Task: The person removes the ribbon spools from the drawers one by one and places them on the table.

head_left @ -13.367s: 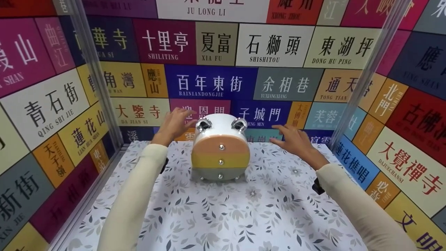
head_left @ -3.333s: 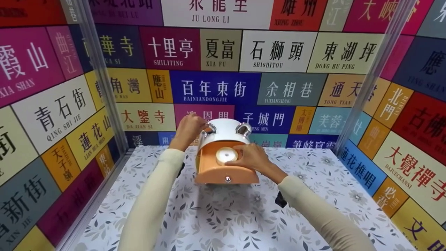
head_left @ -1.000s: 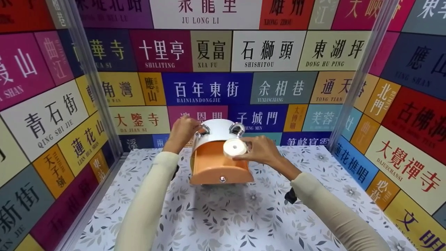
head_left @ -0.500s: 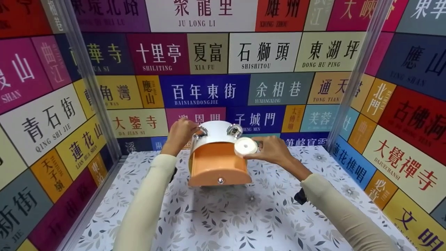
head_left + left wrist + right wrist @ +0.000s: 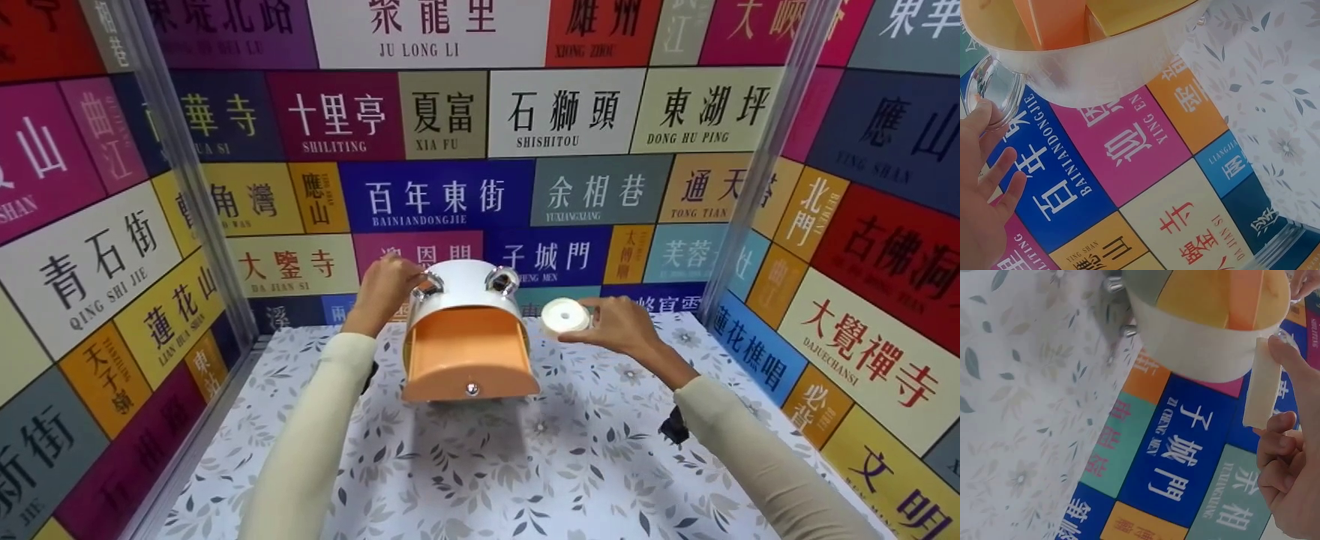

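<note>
Pinching a roll [image 5: 559, 323], my right hand [image 5: 621, 325] hangs near the white box [image 5: 463, 282], its orange drawer [image 5: 448, 383] open, while my left hand [image 5: 385, 292] grips a chrome ring [image 5: 1008, 90].

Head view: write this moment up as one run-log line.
right hand: grips white roll, outside orange drawer | left hand: holds chrome loop on white cabinet | drawer: pulled open

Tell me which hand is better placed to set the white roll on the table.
Likely the right hand: it pinches the white roll beside the white cabinet, with the patterned table close by. The left hand holds a chrome ring on the cabinet's other side.
</note>
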Motion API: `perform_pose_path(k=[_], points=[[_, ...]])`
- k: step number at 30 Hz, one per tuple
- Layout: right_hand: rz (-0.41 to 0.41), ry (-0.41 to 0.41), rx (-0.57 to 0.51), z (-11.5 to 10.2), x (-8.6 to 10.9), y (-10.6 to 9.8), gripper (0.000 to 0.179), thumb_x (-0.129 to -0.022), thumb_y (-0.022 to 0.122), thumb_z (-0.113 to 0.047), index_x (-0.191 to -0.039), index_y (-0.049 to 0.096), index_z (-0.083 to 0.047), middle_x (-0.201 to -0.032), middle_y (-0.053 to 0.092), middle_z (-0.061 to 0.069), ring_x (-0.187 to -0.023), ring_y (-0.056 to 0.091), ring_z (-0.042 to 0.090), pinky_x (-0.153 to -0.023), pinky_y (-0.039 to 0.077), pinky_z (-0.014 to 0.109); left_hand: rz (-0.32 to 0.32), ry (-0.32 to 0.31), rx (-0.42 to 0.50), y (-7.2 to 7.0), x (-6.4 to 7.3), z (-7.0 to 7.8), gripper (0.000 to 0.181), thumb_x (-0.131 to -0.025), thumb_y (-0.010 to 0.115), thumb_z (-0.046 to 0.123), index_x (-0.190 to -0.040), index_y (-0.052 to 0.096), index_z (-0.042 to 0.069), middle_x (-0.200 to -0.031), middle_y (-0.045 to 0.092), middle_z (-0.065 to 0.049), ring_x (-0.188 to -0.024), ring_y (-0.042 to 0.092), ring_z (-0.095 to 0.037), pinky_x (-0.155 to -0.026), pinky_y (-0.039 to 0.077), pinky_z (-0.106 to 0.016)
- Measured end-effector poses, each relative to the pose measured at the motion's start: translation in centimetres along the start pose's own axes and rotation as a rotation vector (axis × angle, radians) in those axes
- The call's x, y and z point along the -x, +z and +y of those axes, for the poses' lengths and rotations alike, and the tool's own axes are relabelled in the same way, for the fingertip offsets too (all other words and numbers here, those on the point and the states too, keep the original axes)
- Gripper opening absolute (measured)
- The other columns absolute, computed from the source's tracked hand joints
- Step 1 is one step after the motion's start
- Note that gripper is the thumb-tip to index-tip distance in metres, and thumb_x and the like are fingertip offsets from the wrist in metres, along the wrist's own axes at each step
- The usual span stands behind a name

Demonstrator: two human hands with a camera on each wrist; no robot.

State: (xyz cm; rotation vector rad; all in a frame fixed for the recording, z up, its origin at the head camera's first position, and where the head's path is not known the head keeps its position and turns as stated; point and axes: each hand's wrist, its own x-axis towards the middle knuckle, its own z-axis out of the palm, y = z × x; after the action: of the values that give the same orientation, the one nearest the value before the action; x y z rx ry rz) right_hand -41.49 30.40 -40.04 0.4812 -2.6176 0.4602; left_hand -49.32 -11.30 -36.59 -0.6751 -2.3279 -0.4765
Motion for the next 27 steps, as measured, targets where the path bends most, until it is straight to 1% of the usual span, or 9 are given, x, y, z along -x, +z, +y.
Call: perform_pose_path(k=[4,7,10,15,18,20,22,24,27], points=[[-0.002,0.032,0.000,1.6,0.3,0.3,0.084,-0.065,0.087,-0.073,-0.124,0.077,-0.014,-0.054,0.044,-0.005,-0.049,0.040,0.013,-0.046,0.030,0.029,0.001,0.010,-0.008,0.0,0.0,-0.1,0.014,-0.096,0.077,0.016,-0.084,0.081,0.009,-0.095,0.079,-0.007,-0.089,0.069,-0.031,-0.080,0.058,-0.045],[-0.006,0.066,-0.005,2.7,0.7,0.6,0.087,-0.063,0.086,-0.075,-0.124,0.077,-0.013,-0.058,0.053,-0.004,-0.053,0.046,0.015,-0.048,0.035,0.030,-0.005,0.017,-0.016,0.0,0.0,-0.2,0.013,-0.096,0.077,0.017,-0.085,0.081,0.009,-0.096,0.079,-0.006,-0.090,0.069,-0.031,-0.081,0.058,-0.045],[-0.025,0.109,-0.014,3.8,1.2,1.1,0.091,-0.063,0.085,-0.077,-0.125,0.076,-0.011,-0.060,0.058,-0.004,-0.055,0.050,0.016,-0.048,0.038,0.031,-0.013,0.024,-0.028,0.0,0.1,-0.2,0.012,-0.096,0.077,0.017,-0.088,0.081,0.010,-0.097,0.080,-0.006,-0.093,0.069,-0.031,-0.084,0.058,-0.046],[-0.063,0.168,-0.012,5.5,2.2,2.3,0.097,-0.062,0.084,-0.079,-0.130,0.073,-0.010,-0.059,0.055,-0.002,-0.054,0.049,0.016,-0.047,0.037,0.031,-0.017,0.029,-0.040,0.1,0.1,-0.3,0.010,-0.096,0.077,0.017,-0.089,0.082,0.011,-0.098,0.080,-0.005,-0.095,0.070,-0.031,-0.086,0.059,-0.046],[-0.073,0.177,-0.001,6.5,2.7,2.8,0.096,-0.063,0.085,-0.077,-0.129,0.073,-0.007,-0.056,0.051,-0.002,-0.051,0.047,0.016,-0.046,0.036,0.030,-0.022,0.028,-0.042,0.1,0.0,-0.2,0.009,-0.096,0.077,0.016,-0.091,0.083,0.011,-0.097,0.080,-0.006,-0.095,0.069,-0.031,-0.086,0.059,-0.045],[-0.080,0.182,0.008,7.1,2.9,3.0,0.094,-0.065,0.085,-0.075,-0.127,0.074,-0.006,-0.057,0.054,0.000,-0.051,0.048,0.016,-0.046,0.037,0.031,-0.027,0.025,-0.046,0.0,-0.1,-0.2,0.009,-0.096,0.076,0.015,-0.095,0.084,0.012,-0.097,0.079,-0.006,-0.095,0.069,-0.030,-0.085,0.059,-0.043],[-0.082,0.190,0.013,7.7,3.2,3.2,0.093,-0.065,0.086,-0.074,-0.125,0.074,-0.005,-0.061,0.061,0.002,-0.052,0.050,0.016,-0.047,0.040,0.031,-0.033,0.025,-0.054,0.0,-0.1,-0.2,0.010,-0.097,0.076,0.016,-0.098,0.085,0.012,-0.098,0.079,-0.007,-0.095,0.069,-0.029,-0.086,0.059,-0.042],[-0.086,0.213,0.023,8.2,3.5,3.4,0.095,-0.065,0.085,-0.076,-0.126,0.073,-0.004,-0.072,0.070,0.005,-0.055,0.055,0.017,-0.050,0.045,0.032,-0.039,0.024,-0.054,0.0,-0.1,-0.2,0.010,-0.097,0.075,0.016,-0.100,0.085,0.012,-0.100,0.080,-0.006,-0.096,0.070,-0.029,-0.087,0.059,-0.041],[-0.093,0.244,0.031,8.8,4.1,4.0,0.099,-0.064,0.083,-0.078,-0.127,0.073,-0.003,-0.089,0.076,0.012,-0.062,0.062,0.018,-0.054,0.050,0.034,-0.048,0.027,-0.052,0.0,-0.1,-0.2,0.010,-0.097,0.075,0.015,-0.100,0.084,0.012,-0.101,0.080,-0.006,-0.098,0.070,-0.028,-0.088,0.059,-0.040]])
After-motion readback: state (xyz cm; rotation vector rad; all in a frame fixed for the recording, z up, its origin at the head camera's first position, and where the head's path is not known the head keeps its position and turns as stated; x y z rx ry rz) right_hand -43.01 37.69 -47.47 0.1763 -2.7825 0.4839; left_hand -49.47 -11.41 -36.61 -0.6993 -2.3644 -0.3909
